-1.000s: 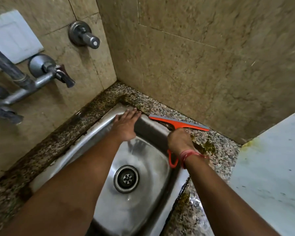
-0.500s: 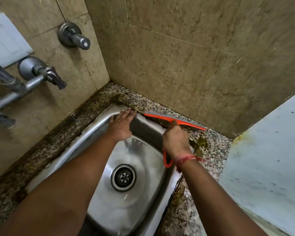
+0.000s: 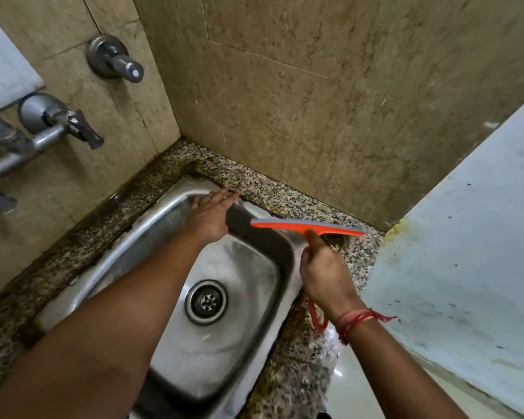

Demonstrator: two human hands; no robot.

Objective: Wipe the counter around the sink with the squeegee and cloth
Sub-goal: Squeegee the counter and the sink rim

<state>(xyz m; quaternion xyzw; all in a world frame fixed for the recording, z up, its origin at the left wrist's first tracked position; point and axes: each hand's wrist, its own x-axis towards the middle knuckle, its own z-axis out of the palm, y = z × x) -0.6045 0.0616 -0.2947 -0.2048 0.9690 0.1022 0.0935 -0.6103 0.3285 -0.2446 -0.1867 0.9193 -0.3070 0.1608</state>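
Observation:
My right hand (image 3: 322,275) grips the handle of an orange squeegee (image 3: 306,227) with a grey rubber blade. The blade lies across the far right rim of the steel sink (image 3: 239,343) and the speckled granite counter (image 3: 273,195) beside it. My left hand (image 3: 214,214) rests flat, fingers straight, on the sink's far rim near the corner. A dark wet stain shows on the counter just under the blade's right end. No cloth is in view.
Metal taps (image 3: 58,125) and a valve knob (image 3: 115,60) stick out from the tiled wall at the left. A beige tiled wall (image 3: 315,101) closes the far side. A pale slab (image 3: 466,237) stands at the right. The drain (image 3: 206,302) sits mid-basin.
The squeegee has come back from the wall strip toward me, its blade now over the sink rim. My left hand has stayed on the far rim.

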